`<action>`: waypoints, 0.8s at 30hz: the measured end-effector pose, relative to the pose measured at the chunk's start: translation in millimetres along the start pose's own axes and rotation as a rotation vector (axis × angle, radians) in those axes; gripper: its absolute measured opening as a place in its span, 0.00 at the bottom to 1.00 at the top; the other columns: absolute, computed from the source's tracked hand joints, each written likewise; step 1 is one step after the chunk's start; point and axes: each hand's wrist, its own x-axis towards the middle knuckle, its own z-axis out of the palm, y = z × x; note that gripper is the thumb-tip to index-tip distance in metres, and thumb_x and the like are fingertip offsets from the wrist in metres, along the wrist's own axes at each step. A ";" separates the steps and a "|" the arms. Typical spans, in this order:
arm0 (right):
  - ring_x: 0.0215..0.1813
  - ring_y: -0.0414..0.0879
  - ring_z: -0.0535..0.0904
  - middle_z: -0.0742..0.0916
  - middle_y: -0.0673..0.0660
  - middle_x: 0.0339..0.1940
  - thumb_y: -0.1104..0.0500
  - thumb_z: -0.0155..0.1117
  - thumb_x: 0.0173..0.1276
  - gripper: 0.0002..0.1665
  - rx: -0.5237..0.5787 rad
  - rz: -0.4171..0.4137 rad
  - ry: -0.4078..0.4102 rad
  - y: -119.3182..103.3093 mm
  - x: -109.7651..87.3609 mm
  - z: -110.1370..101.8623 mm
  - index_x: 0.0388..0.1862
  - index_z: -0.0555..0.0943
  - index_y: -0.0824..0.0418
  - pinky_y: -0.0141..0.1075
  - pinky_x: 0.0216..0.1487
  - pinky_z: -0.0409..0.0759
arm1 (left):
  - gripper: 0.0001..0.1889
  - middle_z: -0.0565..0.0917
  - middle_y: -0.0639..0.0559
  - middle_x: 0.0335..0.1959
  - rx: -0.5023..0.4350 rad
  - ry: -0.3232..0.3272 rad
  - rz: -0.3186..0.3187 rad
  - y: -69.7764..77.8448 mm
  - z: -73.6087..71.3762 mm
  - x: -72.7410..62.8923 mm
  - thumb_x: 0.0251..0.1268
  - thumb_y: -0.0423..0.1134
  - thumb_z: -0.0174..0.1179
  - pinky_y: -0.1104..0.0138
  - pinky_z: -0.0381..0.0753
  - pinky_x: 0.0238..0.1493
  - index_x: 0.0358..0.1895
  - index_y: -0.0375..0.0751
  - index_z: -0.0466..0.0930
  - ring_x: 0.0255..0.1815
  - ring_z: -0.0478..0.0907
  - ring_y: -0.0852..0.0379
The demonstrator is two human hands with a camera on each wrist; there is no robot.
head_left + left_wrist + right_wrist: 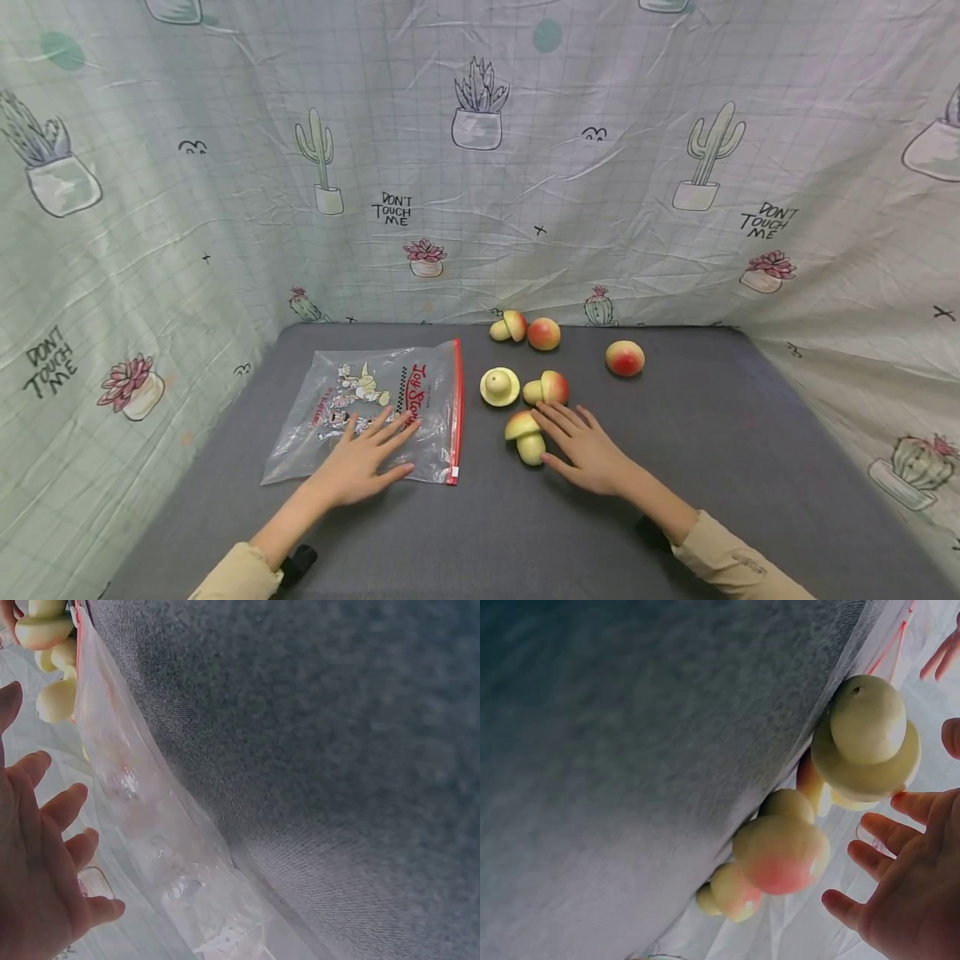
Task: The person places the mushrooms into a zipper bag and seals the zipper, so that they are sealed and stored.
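Note:
My left hand (358, 468) is spread, palm down, over the lower part of a clear zip bag (438, 383) with a red slider edge and printed cartoon figures. In the left wrist view its fingers are apart and hold nothing. My right hand (588, 458), also with straight, spread fingers, is right beside a yellow and red toy mushroom (529, 442). Whether its fingertips touch that mushroom I cannot tell. Just behind lie a second toy mushroom (551, 388) on its side and a third (498, 387) with its stem up. The bag lies flat.
Farther back are another toy mushroom (510, 326) and two with only their rounded caps showing, one cap (544, 334) beside it and one cap (626, 358) to the right. A grey cloth tabletop (720, 433) meets a hanging cactus-print curtain (540, 192) behind and at the sides.

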 end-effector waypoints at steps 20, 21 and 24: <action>0.71 0.51 0.55 0.63 0.53 0.70 0.42 0.47 0.65 0.36 0.001 -0.022 -0.056 -24.5 25.5 5.2 0.69 0.56 0.54 0.56 0.63 0.54 | 0.32 0.59 0.54 0.69 0.003 -0.025 0.081 3.2 8.0 20.6 0.60 0.61 0.46 0.39 0.41 0.63 0.68 0.59 0.54 0.71 0.51 0.48; 0.71 0.51 0.55 0.63 0.53 0.69 0.42 0.47 0.65 0.36 0.003 -0.023 -0.059 -26.1 26.9 5.2 0.69 0.56 0.54 0.57 0.63 0.54 | 0.32 0.59 0.53 0.69 0.005 -0.022 0.086 3.5 8.5 22.0 0.60 0.61 0.46 0.39 0.41 0.63 0.68 0.59 0.54 0.71 0.52 0.48; 0.70 0.52 0.56 0.65 0.55 0.68 0.42 0.49 0.65 0.36 -0.008 -0.040 -0.045 -30.2 30.7 5.3 0.69 0.57 0.55 0.56 0.63 0.55 | 0.32 0.59 0.54 0.69 0.013 -0.021 0.092 4.6 10.3 26.8 0.60 0.60 0.46 0.39 0.40 0.64 0.67 0.59 0.55 0.71 0.52 0.47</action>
